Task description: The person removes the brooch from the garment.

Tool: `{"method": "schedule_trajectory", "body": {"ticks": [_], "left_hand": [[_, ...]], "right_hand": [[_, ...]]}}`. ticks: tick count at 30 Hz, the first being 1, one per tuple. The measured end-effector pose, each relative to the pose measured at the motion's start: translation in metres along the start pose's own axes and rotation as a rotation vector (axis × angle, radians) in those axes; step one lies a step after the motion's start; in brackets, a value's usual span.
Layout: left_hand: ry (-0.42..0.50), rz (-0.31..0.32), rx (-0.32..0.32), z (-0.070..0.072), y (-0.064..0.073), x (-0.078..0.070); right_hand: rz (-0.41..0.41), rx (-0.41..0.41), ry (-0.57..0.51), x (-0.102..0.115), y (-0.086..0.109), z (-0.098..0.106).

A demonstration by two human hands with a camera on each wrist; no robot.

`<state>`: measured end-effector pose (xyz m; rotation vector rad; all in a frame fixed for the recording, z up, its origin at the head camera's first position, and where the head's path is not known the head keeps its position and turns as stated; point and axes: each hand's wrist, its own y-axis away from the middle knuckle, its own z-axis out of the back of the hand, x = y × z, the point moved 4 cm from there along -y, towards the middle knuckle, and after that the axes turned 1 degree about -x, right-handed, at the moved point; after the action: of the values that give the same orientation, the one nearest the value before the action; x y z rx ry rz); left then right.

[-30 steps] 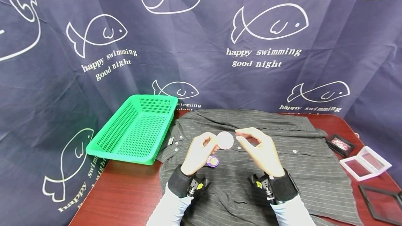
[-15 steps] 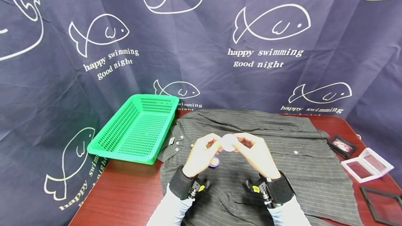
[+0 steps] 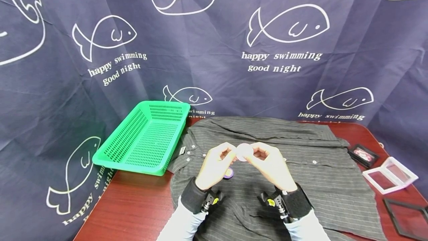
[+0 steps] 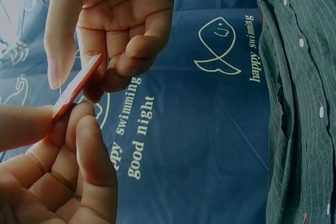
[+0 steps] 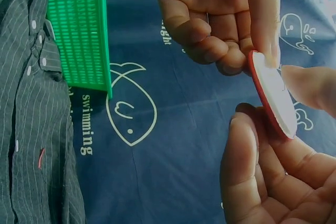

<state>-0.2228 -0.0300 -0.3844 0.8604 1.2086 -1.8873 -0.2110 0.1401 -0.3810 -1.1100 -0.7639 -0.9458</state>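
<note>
A thin round patch, with a white face and a red edge, is up between both hands, above a dark pinstriped shirt. My left hand pinches its left side between thumb and fingers. On the opposite side, my right hand holds it with the thumb at the white face and fingers behind. In the left wrist view the patch appears nearly edge-on, tilted. A similar view of the patch in the right wrist view shows its red underside edge. The printed side is hidden.
A purple round piece with a yellow middle lies on the shirt, partly behind the left hand. A green basket stands at left. Along the right table edge are a black case, a white hinged frame and a black frame.
My right hand has come in from the right and taken hold of the patch's right side. The patch has shifted slightly right; over the last half second the hands barely move.
</note>
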Motion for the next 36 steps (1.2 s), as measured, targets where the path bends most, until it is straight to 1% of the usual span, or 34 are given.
{"method": "schedule_trajectory", "body": {"ticks": [3,9,21,36], "left_hand": [[-0.003,0.015,0.002,-0.0002,-0.0004,-0.0006],[0.017,0.009,-0.003,0.0005,0.0006,0.0022],[-0.002,-0.013,0.0,0.0014,0.0012,0.0011],[-0.017,-0.011,-0.009,-0.0004,0.0018,0.0006]], "right_hand": [[0.01,0.005,0.009,-0.0003,0.0002,-0.0002],[0.043,0.002,0.041,-0.001,0.0002,0.0002],[0.054,-0.025,0.101,0.0,0.0006,-0.0004],[0.051,-0.056,0.085,-0.0013,0.0005,0.0005]]}}
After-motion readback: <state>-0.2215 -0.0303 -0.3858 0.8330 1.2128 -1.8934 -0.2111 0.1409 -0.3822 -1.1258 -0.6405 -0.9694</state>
